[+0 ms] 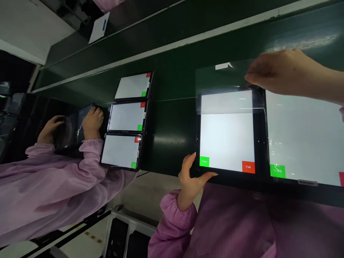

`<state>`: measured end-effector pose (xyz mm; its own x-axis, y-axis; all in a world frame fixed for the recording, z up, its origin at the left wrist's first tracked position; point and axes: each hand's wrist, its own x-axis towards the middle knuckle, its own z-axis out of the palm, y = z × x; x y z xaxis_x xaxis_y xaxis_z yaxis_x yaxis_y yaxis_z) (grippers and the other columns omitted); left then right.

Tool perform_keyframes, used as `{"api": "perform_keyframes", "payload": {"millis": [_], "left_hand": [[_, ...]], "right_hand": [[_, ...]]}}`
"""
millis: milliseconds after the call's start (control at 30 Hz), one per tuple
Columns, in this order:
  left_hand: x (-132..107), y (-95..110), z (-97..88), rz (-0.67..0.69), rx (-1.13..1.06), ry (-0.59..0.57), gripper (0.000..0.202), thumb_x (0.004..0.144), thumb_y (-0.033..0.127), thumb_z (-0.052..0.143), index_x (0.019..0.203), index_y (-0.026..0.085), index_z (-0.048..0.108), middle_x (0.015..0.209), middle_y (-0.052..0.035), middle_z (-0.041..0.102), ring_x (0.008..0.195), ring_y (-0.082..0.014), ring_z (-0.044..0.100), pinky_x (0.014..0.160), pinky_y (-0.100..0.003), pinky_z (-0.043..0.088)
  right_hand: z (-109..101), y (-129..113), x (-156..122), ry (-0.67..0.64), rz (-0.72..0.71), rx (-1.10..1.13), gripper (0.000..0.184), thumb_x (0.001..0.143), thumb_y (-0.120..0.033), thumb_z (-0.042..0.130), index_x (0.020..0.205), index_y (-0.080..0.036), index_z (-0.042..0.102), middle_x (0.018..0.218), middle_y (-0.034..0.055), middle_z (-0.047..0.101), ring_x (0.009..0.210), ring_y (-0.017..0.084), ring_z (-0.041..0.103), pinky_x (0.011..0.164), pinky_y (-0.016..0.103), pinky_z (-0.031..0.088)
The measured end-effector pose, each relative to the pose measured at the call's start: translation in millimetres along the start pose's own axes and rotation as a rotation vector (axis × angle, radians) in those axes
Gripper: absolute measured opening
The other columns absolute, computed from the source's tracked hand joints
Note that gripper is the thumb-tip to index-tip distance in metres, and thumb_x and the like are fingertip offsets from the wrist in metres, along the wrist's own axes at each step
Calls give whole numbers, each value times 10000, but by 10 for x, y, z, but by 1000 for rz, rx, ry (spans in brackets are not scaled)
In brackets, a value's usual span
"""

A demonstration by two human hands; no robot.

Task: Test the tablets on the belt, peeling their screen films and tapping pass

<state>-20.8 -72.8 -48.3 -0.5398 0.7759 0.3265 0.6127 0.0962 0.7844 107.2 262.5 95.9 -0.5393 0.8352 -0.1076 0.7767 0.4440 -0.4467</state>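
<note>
Green bench [172, 139], open left of your tablet [227, 139]. Your left hand [190, 181] spreads at its corner; your right hand [285, 73] pinches clear film [208, 80].

I'm wearing a purple-pink sleeve [172, 229]. The tablet [227, 134] before me is glowing white inside a black border, showing a green Pass button [204, 161] and a red Fail button [248, 167]. The tabletop [173, 84] is gleaming dark green; a co-worker's sleeve [61, 186] is showing paler pink.
</note>
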Motion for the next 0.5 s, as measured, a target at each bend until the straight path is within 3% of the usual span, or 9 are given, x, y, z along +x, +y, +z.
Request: {"api": "perform_keyframes", "payload": {"millis": [233,300,400,500], "left_hand": [[71,11,-88,143,34,-71,836,866,646,781,1539,258,471,1268,-114,731,1104,-273,783,921,-420,703],[94,44,-125,169,60,-93,841,882,642,764,1558,254,450,1343,-146,695,1182,-297,753,963,-461,685],[120,127,-152,258,148,-91,757,904,604,760,1513,235,503,1462,-185,600,1361,-348,636,1071,-546,618],[135,231,-141,365,243,-74,622,933,587,731,1411,215,594,1397,-170,609,1389,-365,588,1150,-607,535]], "right_hand": [[-102,0,-374,145,21,216,123,1005,-131,658,944,-238,659,879,-80,693,754,30,632,728,264,528],[-133,35,-516,151,-15,286,139,1003,-129,658,934,-249,650,839,-88,686,736,30,648,692,261,544],[-158,82,-683,146,-132,368,174,985,-106,675,886,-244,636,749,-97,650,627,-10,602,578,163,510],[-170,87,-770,148,-226,419,106,987,-165,692,920,-242,664,783,-93,668,628,-21,601,560,108,483]]}}
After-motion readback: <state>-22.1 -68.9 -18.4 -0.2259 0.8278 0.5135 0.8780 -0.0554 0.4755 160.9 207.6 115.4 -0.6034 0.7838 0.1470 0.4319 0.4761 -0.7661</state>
